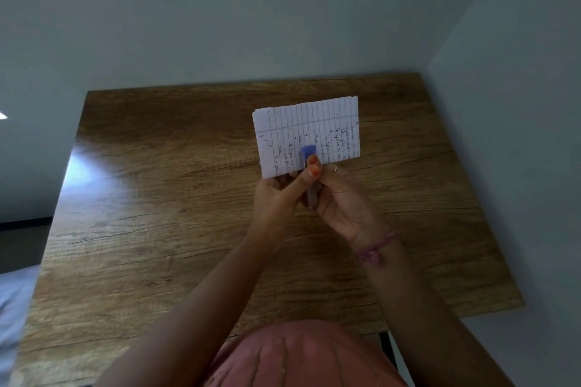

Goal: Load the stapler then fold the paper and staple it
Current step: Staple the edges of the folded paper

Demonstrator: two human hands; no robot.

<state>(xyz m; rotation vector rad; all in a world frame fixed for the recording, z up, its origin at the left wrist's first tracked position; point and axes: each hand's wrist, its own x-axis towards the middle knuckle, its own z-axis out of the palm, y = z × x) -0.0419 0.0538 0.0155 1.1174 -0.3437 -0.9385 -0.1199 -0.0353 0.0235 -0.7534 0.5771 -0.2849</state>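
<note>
Centrally, held up above the wooden tabletop (132, 204): folded lined paper (301, 125), lower edge pinched by left hand (275, 195), fingers curled behind. Just right of it, right hand (341, 198) raised, grip clenched round small blue stapler (308, 152), thumb pressed on top, nose over paper's lower edge. Stapler body mostly hidden between palms; handwriting too blurred to read; forearms cut off at bottom of frame.

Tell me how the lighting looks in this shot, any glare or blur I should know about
Head view: dim overall, with a bright glare patch on the wooden table near its left edge; the folded paper is lit well enough to show handwriting, though too soft to read; the blue stapler and both hands, left hand and right hand, look slightly soft; wide-angle distortion bends the table's edges.
</note>
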